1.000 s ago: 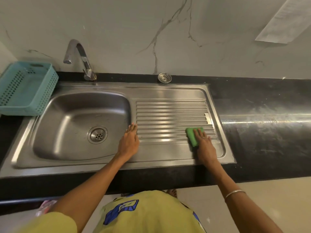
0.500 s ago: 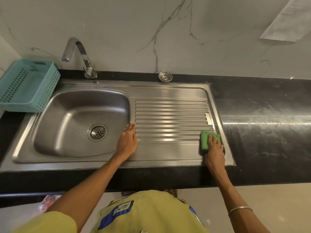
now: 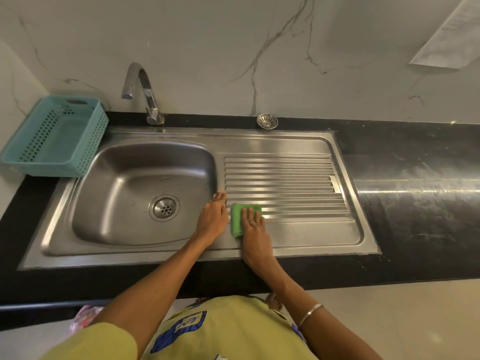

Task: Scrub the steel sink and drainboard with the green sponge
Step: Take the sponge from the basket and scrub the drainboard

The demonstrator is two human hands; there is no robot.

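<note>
Head view: right hand (image 3: 253, 224) flat, fingers straight, pressing green sponge (image 3: 240, 219) onto drainboard (image 3: 285, 183), near its 8 o'clock corner. Left hand (image 3: 213, 216) spread flat on steel, just at 9 o'clock of sponge, beside sink (image 3: 124, 193) bowl rim. Blue basket (image 3: 55, 137) at 10 o'clock.

I see even, soft light from above: bright streaks of glare on the drainboard (image 3: 283, 178) and the black counter (image 3: 415, 188) at right. Edges bow from wide-angle distortion; focus stays sharp.
</note>
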